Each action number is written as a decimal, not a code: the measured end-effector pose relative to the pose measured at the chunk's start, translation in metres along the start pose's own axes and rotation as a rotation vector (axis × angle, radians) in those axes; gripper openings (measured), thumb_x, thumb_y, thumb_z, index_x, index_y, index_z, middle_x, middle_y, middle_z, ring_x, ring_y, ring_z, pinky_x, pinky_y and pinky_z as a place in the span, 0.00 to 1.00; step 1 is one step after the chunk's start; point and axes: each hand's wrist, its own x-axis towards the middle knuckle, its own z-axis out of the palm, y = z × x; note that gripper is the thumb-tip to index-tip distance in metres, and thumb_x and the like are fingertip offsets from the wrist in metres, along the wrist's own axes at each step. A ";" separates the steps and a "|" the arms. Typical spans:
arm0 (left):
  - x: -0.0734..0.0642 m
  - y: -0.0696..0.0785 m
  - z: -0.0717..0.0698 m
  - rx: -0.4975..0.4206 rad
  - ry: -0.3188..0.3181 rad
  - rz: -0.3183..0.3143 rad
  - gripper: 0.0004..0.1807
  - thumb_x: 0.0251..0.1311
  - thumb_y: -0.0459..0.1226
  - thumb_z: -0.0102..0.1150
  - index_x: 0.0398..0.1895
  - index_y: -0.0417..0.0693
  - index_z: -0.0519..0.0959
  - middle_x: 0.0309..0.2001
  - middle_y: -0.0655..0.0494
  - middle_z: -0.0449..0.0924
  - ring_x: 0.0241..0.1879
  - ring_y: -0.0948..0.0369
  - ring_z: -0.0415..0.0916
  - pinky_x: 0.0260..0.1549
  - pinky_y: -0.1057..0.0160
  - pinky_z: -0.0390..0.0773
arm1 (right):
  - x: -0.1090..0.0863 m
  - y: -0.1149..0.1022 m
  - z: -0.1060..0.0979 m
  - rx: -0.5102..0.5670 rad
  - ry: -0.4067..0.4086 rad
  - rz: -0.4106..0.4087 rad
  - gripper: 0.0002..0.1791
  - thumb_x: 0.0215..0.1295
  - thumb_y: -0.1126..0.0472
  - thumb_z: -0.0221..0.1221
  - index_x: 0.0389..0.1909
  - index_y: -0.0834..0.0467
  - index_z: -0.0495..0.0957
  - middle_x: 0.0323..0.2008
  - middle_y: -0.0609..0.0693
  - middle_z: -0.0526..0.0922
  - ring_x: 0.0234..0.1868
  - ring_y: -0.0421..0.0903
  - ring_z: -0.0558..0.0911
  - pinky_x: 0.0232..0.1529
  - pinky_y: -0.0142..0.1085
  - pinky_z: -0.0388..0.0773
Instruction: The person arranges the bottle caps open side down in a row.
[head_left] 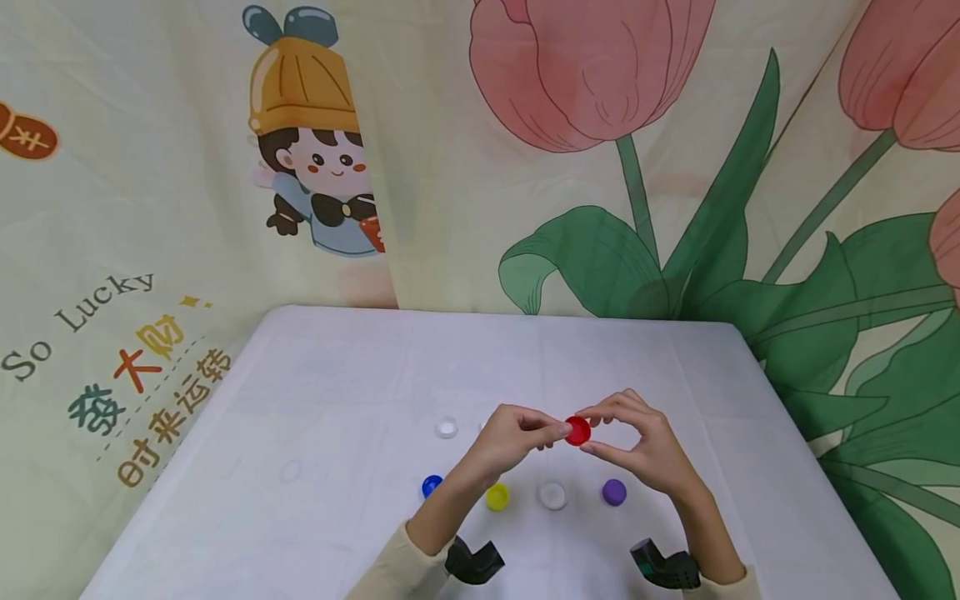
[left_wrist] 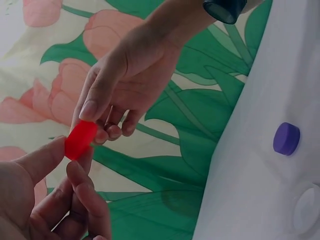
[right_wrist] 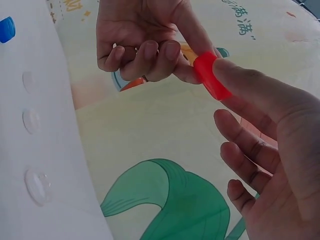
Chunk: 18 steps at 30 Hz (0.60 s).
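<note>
A small round red cap [head_left: 577,431] is held up above the table between both hands. My left hand [head_left: 504,437] pinches its left side between thumb and forefinger. From the other side, my right hand [head_left: 654,446] has thumb and forefinger on it. Seen from the left wrist, the cap [left_wrist: 81,140] is a short cylinder, with fingertips of both hands at its edges. The right wrist view shows the right thumb lying across the cap [right_wrist: 212,76]. Below the hands, a yellow cap [head_left: 497,497] and a purple cap [head_left: 613,492] lie on the table.
A blue cap [head_left: 432,485] is partly behind the left forearm. Clear round pieces lie on the white table [head_left: 337,375]: one clear disc [head_left: 552,496] between yellow and purple, another clear disc [head_left: 446,427] farther back. A printed cloth [head_left: 450,167] hangs behind the table.
</note>
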 end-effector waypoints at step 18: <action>-0.002 -0.005 -0.003 0.633 0.411 0.838 0.13 0.46 0.50 0.64 0.29 0.53 0.85 0.22 0.66 0.78 0.28 0.70 0.68 0.33 0.66 0.62 | -0.002 0.004 0.003 0.061 -0.084 0.129 0.09 0.58 0.64 0.58 0.40 0.52 0.80 0.35 0.43 0.80 0.36 0.40 0.71 0.34 0.35 0.69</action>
